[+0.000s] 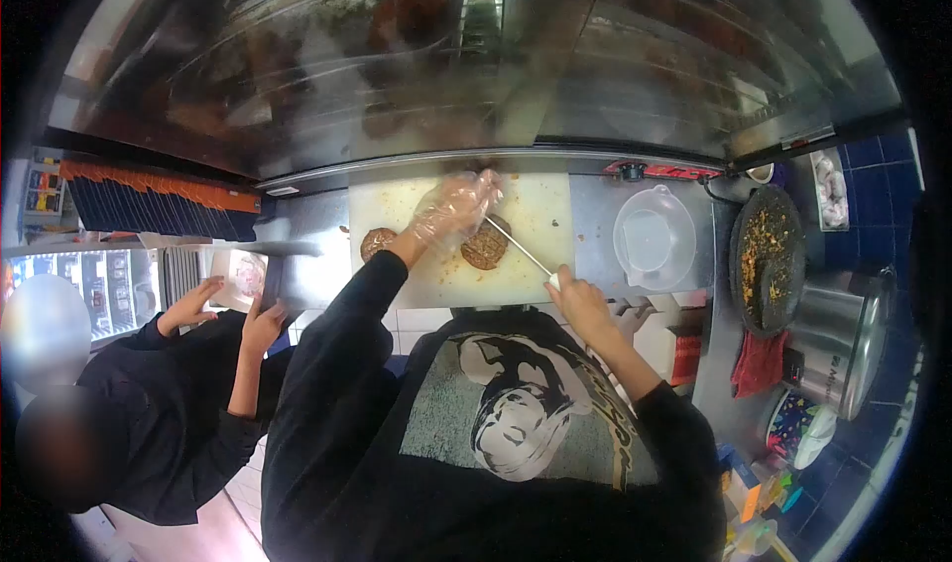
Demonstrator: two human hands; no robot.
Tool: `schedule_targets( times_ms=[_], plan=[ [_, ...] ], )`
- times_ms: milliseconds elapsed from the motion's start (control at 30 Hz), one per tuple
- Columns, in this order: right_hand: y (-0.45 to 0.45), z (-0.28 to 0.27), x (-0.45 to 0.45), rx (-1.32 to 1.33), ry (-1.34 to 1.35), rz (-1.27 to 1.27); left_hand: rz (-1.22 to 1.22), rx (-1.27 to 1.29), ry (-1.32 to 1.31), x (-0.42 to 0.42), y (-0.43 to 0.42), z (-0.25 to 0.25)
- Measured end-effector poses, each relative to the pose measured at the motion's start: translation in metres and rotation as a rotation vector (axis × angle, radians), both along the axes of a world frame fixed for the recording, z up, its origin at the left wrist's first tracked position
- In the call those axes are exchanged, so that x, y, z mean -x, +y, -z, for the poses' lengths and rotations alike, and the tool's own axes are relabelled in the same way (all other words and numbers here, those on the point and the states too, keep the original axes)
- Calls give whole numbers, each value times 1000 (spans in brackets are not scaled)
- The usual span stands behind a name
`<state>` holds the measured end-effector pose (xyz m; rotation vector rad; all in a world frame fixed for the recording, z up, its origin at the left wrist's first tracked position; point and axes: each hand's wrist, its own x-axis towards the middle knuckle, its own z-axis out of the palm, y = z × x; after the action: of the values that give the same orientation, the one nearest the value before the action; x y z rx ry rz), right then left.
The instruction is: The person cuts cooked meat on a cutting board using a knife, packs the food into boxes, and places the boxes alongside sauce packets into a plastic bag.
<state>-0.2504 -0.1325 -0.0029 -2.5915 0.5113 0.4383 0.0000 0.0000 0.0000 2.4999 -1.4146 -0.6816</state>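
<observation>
My right hand [583,309] is wrapped round the white handle of a knife [524,247]. Its thin blade slants up and left across a white cutting board [416,286]. The tip reaches the upper edge of a browned patty [483,249], close to my left hand [458,205]. That hand wears a clear plastic glove; its fingers are drawn together above the patty, and what they hold is hard to make out. Left of my wrist lies a second browned patty [377,242], partly covered by my sleeve. Crumbs are scattered over the board.
A clear plastic tub [654,237] stands right of the board. Beyond it are a dark stone dish [769,264] with crumbly food and a steel pot [843,344]. At left, a co-worker's hands [260,326] are at a light tray [238,279]. A steel hood [397,76] spans the back.
</observation>
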Motion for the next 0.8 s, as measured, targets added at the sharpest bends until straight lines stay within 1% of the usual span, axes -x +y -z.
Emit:
schedule_targets(
  times_ms=[67, 100, 167, 200, 233, 300, 367, 433, 467, 500, 533, 567, 633, 667, 733, 767, 800],
  plan=[
    [-16, -8, 0, 26, -45, -7, -10, 476, -95, 0, -9, 5],
    [21, -17, 16, -64, -57, -3, -1, 386, -107, 15, 33, -6],
    [0, -37, 29, -71, -40, 13, -448, 984, 13, 31, 24, 13],
    [-4, -48, 32, -58, -40, 9, -619, 964, -18, 38, 28, 10],
    [-2, -57, 35, -62, -24, 47, -623, 963, -23, 45, 36, 12],
    [4, -59, 40, -77, 0, 75, -739, 698, -100, 59, 56, 28],
    [5, -56, 42, -63, 55, 46, -442, 465, -444, 61, 74, 79],
    [4, -51, 44, -77, 25, 32, -595, 462, -255, 76, 54, 44],
    [3, -49, 44, -88, -6, 22, -600, 461, -257, 79, 49, 33],
    [1, -48, 45, -90, -6, 16, -640, 491, -159, 81, 44, 24],
    [-2, -48, 44, -90, 9, 5, -679, 522, -59, 81, 42, 20],
    [-4, -47, 44, -91, 23, -10, -688, 520, -63, 82, 42, 22],
    [-5, -41, 42, -98, 15, -18, -652, 375, -47, 77, 39, 25],
    [-5, -36, 41, -105, 9, -20, -655, 374, -48, 76, 39, 26],
    [0, -18, 36, -104, -20, -29, -680, 350, 46, 74, 38, 19],
    [0, -13, 35, -96, -52, -39, -677, 353, 46, 73, 36, 15],
    [-2, -14, 36, -94, -52, -41, -678, 322, 102, 72, 36, 12]
  ],
)
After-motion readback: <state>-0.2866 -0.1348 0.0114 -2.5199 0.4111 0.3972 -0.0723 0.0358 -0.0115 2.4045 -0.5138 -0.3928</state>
